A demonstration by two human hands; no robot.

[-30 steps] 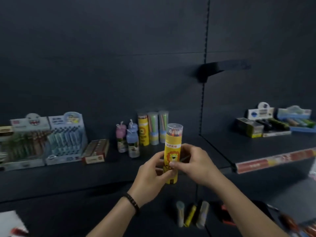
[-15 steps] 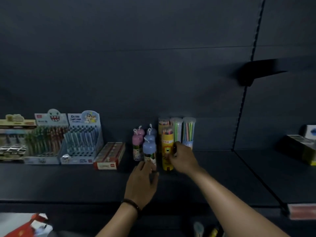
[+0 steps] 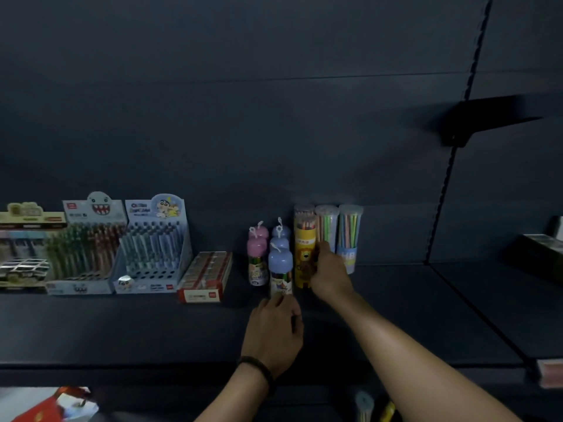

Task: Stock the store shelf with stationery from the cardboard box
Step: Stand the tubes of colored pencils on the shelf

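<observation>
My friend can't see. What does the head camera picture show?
A person's right hand is against a yellow lion pencil tube standing upright on a dark store shelf, beside clear tubes of pencils. The left hand reaches to the base of a blue-capped bottle; pen display boxes sit farther left.

Dim light throughout. Dark matte back panel [image 3: 213, 132] behind everything, one faint horizontal seam [image 3: 274, 78] high up. Slotted upright [image 3: 444, 193] to the right, splitting two bays, slanted in the wide-angle view. Black bracket [image 3: 475, 121] hooked into it, jutting right. Dark shelf [image 3: 122, 330] under the left bay. Second shelf [image 3: 502, 300] right of the upright, with a blurred pinkish price strip [image 3: 550, 373] on its front edge.
</observation>
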